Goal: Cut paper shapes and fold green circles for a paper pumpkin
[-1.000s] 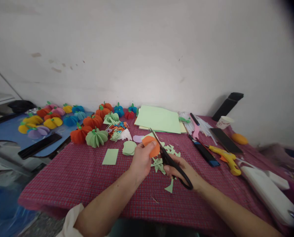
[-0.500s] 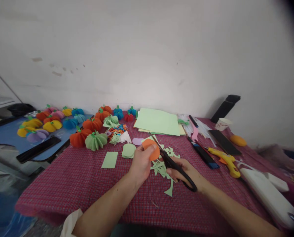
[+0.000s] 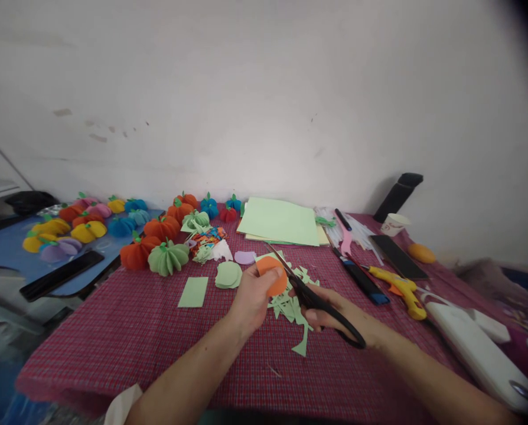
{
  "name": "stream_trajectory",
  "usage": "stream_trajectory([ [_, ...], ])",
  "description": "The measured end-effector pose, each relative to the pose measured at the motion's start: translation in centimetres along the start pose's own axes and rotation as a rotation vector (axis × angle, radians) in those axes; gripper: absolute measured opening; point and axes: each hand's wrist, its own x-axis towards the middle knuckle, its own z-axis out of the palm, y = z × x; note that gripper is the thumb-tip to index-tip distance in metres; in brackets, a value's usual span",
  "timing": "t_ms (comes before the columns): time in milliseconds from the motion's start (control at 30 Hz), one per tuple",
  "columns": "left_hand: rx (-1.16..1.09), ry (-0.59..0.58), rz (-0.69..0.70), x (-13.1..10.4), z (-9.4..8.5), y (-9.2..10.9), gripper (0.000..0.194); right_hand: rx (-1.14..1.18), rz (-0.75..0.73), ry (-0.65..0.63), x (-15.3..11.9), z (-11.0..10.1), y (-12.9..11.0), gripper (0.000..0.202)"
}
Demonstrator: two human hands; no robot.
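Observation:
Between thumb and fingers, my left hand (image 3: 254, 296) pinches an orange paper circle (image 3: 276, 282) above the table's middle. My right hand (image 3: 323, 306) is closed round the handles of black scissors (image 3: 321, 302). The blades point up and to the left, lying along the circle's right edge; whether they touch the paper I cannot tell. Beneath both hands spreads a heap of light green paper scraps (image 3: 293, 308). Left of my left hand are a stack of rounded green paper pieces (image 3: 227, 275) and a green paper rectangle (image 3: 193, 292).
Paper pumpkins, such as a green one (image 3: 168, 258), stand at the left, more on a blue table (image 3: 7, 254). Green sheets (image 3: 279, 219) lie by the wall. To the right are a box cutter (image 3: 365, 282), a yellow glue gun (image 3: 399, 289), a phone (image 3: 397, 256) and a paper cup (image 3: 394, 224).
The view has shifted slightly, so the table things appear a little further left. My right hand and the scissors have moved slightly right and down relative to the orange circle.

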Motion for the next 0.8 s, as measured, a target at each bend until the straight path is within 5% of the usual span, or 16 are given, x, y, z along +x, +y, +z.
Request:
stream_trajectory([
  [800,0.035,-0.056,-0.048,-0.18,0.12,0.05,0.011,-0.037,0.002,-0.008,-0.08,-0.85,0.63,0.039],
])
